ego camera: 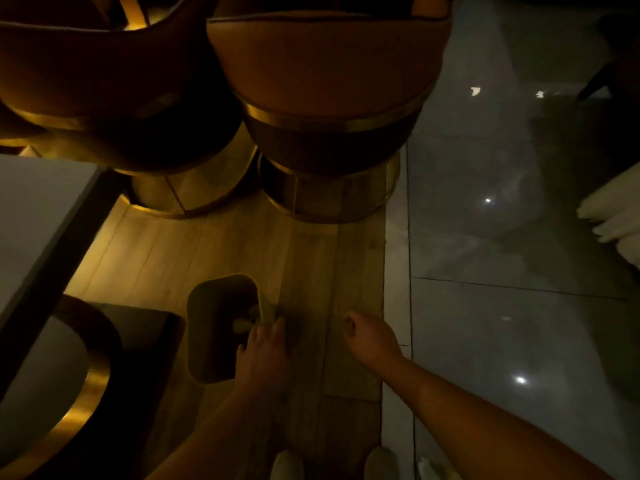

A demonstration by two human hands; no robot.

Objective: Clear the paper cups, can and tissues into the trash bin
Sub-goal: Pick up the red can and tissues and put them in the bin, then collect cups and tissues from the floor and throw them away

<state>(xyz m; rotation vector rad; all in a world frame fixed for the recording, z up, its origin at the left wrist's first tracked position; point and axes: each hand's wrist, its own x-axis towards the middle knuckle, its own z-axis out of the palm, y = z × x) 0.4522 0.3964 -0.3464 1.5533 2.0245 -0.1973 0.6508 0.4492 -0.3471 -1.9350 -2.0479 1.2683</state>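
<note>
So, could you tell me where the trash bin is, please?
Head view, lower centre-left: the trash bin stands on the wooden floor, under the left hand.

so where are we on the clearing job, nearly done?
Looks late-stage. Done: pale items already lie inside the trash bin. In hand: nothing visible; left hand rests at the bin's rim, right hand is loosely curled. Left: unclear, since the table shows only partly.

Two hands, left (pixel 263 355) and right (pixel 372 336), one trash bin (pixel 207 306) at lower centre, two round chairs (pixel 325 98) across the top.
</note>
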